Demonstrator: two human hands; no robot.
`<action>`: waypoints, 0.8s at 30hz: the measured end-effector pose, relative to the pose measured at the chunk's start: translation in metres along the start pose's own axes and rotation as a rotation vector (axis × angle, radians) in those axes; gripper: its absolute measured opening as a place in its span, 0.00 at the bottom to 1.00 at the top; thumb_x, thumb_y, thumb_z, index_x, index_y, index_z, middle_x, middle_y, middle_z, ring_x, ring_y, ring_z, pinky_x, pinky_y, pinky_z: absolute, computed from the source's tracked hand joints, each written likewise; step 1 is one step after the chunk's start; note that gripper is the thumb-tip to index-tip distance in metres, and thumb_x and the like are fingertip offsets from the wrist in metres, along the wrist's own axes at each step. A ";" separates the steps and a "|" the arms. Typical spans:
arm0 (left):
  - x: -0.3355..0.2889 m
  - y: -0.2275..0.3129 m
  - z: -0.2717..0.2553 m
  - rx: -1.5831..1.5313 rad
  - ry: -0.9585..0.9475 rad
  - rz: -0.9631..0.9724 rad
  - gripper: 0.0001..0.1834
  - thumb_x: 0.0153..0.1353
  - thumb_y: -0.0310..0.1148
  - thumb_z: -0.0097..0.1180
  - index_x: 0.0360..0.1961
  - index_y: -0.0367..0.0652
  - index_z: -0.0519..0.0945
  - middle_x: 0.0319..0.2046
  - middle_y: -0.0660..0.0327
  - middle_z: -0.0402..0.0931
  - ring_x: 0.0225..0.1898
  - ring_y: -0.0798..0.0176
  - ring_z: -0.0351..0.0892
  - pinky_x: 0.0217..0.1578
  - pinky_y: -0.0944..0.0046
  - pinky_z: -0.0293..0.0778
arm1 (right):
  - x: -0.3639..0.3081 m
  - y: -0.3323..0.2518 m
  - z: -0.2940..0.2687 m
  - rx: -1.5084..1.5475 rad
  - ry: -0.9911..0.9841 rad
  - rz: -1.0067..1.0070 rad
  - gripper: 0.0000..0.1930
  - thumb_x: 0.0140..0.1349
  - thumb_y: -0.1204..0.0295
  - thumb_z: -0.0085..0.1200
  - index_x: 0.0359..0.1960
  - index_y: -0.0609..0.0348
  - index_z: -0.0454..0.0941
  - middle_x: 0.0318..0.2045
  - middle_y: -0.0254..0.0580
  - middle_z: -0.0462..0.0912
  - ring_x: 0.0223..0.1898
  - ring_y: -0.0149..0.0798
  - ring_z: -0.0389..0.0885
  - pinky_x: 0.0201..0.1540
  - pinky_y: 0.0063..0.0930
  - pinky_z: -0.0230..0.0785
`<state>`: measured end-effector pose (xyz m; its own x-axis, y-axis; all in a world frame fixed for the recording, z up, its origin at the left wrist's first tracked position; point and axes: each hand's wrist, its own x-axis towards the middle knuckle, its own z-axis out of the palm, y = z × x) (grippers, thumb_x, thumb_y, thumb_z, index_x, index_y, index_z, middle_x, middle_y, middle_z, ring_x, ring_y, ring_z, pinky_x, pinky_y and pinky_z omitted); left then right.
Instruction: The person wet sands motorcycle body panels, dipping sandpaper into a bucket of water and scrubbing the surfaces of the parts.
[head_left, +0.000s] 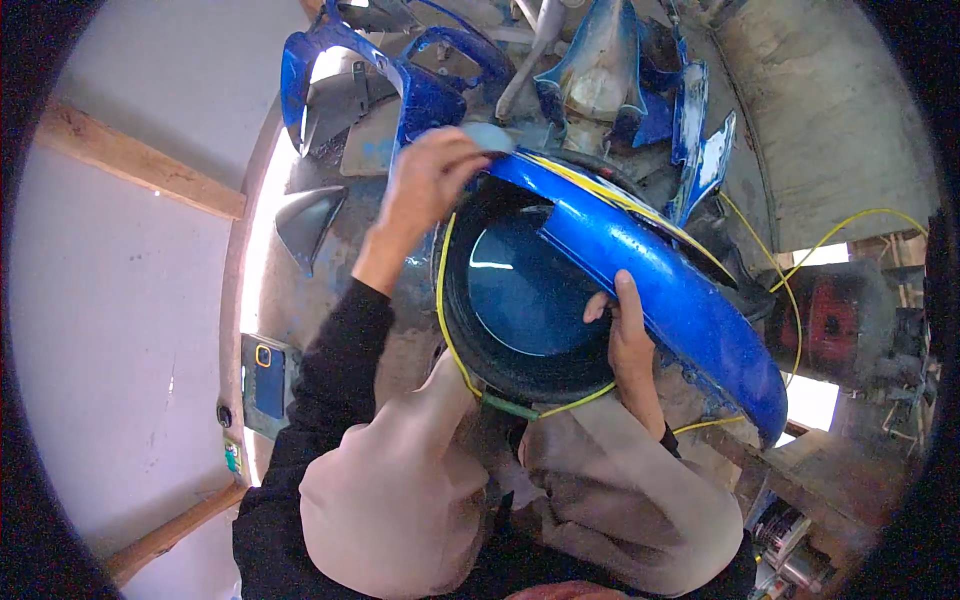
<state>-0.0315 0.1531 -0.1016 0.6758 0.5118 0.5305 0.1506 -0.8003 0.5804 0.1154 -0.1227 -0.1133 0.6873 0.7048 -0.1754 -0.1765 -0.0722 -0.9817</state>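
Note:
A long, curved blue motorcycle fender (640, 240), with white and yellow stripes along its far edge, slants over a black tub (462, 300) of dark water between my knees. My right hand (632, 345) grips the fender's near edge, thumb on top of the blue face. At its upper left end, my left hand (432, 175) is slightly blurred, its fingers pinched together against the tip. A small dark edge shows at those fingertips; what it belongs to is unclear. Just beyond them lies a pale blue round disc (488, 138).
Blue plastic fairing parts (430, 95) lie on the floor ahead, with a scuffed blue panel (705, 160) farther right. A dark triangular piece (308, 225) rests at the left. A phone (268, 380) sits by the left wall. Yellow hose (797, 320) loops on the right.

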 end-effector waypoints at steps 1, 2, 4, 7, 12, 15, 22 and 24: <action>0.001 0.016 0.013 -0.035 0.065 0.116 0.08 0.58 0.28 0.63 0.38 0.40 0.86 0.40 0.54 0.83 0.43 0.48 0.81 0.47 0.55 0.77 | 0.000 -0.001 0.001 0.004 -0.005 -0.002 0.18 0.72 0.58 0.51 0.42 0.64 0.77 0.22 0.42 0.77 0.24 0.36 0.77 0.31 0.28 0.71; 0.005 0.039 0.025 -0.091 0.034 0.163 0.06 0.56 0.28 0.63 0.35 0.39 0.85 0.39 0.55 0.82 0.43 0.49 0.80 0.47 0.55 0.77 | -0.002 -0.001 0.000 0.010 0.002 -0.009 0.18 0.72 0.58 0.51 0.42 0.64 0.77 0.22 0.42 0.77 0.24 0.35 0.77 0.31 0.28 0.70; 0.003 0.071 0.042 -0.190 -0.081 0.240 0.10 0.54 0.26 0.65 0.39 0.42 0.86 0.42 0.55 0.80 0.47 0.49 0.80 0.50 0.56 0.76 | -0.002 0.000 -0.002 0.018 0.006 -0.018 0.18 0.72 0.58 0.51 0.42 0.64 0.77 0.22 0.42 0.77 0.24 0.35 0.77 0.31 0.28 0.70; -0.003 0.061 0.039 -0.106 -0.004 0.212 0.10 0.55 0.26 0.64 0.40 0.41 0.85 0.43 0.55 0.80 0.47 0.50 0.79 0.49 0.55 0.76 | -0.002 -0.001 -0.003 -0.036 -0.016 0.035 0.18 0.72 0.57 0.51 0.42 0.64 0.77 0.22 0.42 0.78 0.24 0.35 0.77 0.31 0.28 0.69; -0.004 0.006 0.001 0.034 0.132 -0.185 0.07 0.58 0.27 0.63 0.37 0.39 0.87 0.39 0.52 0.83 0.44 0.50 0.83 0.48 0.57 0.77 | -0.002 -0.005 0.001 0.003 -0.023 0.022 0.18 0.72 0.58 0.51 0.43 0.63 0.77 0.22 0.42 0.78 0.24 0.35 0.77 0.31 0.27 0.70; -0.008 0.034 0.027 0.005 0.130 0.039 0.06 0.56 0.26 0.64 0.36 0.40 0.87 0.41 0.52 0.84 0.44 0.50 0.83 0.45 0.56 0.78 | -0.002 -0.006 0.002 0.008 -0.004 0.013 0.17 0.72 0.58 0.51 0.43 0.64 0.77 0.22 0.42 0.78 0.24 0.36 0.78 0.31 0.28 0.70; -0.010 0.037 0.027 0.046 0.156 -0.073 0.07 0.58 0.26 0.63 0.38 0.39 0.86 0.40 0.51 0.84 0.43 0.48 0.83 0.47 0.55 0.77 | -0.002 -0.003 -0.001 -0.025 0.000 -0.002 0.17 0.72 0.59 0.51 0.42 0.64 0.77 0.23 0.42 0.78 0.24 0.36 0.77 0.31 0.29 0.71; -0.009 -0.002 0.006 0.128 0.235 -0.162 0.08 0.58 0.28 0.65 0.38 0.38 0.87 0.40 0.50 0.84 0.43 0.48 0.84 0.47 0.56 0.77 | -0.002 -0.008 0.003 -0.036 -0.019 -0.026 0.17 0.73 0.59 0.50 0.43 0.64 0.77 0.23 0.42 0.78 0.24 0.35 0.77 0.31 0.29 0.71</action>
<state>-0.0332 0.1479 -0.1111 0.4529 0.6819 0.5743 0.3423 -0.7278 0.5942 0.1130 -0.1211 -0.1053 0.6774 0.7204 -0.1487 -0.1333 -0.0786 -0.9880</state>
